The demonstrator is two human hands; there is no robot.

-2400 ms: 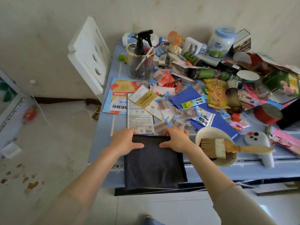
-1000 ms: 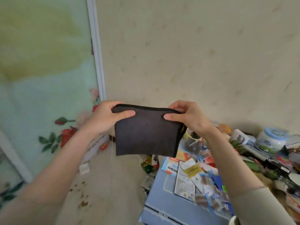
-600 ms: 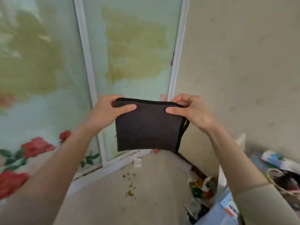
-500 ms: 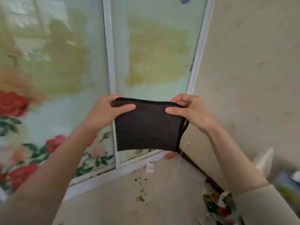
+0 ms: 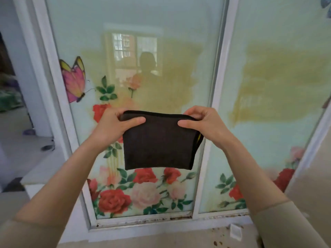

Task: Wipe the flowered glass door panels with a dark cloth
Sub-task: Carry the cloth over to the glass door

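A folded dark cloth (image 5: 158, 142) hangs in front of me, held up by its top corners. My left hand (image 5: 114, 125) pinches the top left corner and my right hand (image 5: 206, 122) pinches the top right one. Behind the cloth stands a pale green glass door panel (image 5: 143, 56) printed with red and pink roses and a butterfly. A second flowered panel (image 5: 268, 122) is to its right, across a white frame bar. Both panels carry wide yellowish smears. The cloth hangs a little short of the glass, not touching it.
White frame posts (image 5: 217, 72) separate the panels, and a dirty bottom rail (image 5: 143, 221) runs along the floor. An open doorway (image 5: 14, 97) lies to the left with a step. A small white block (image 5: 235, 231) and brown stains lie on the floor at lower right.
I lifted the cloth off the cluttered table and turned left, from the wall to the glass door. Both hands kept their hold on the cloth's top corners throughout.
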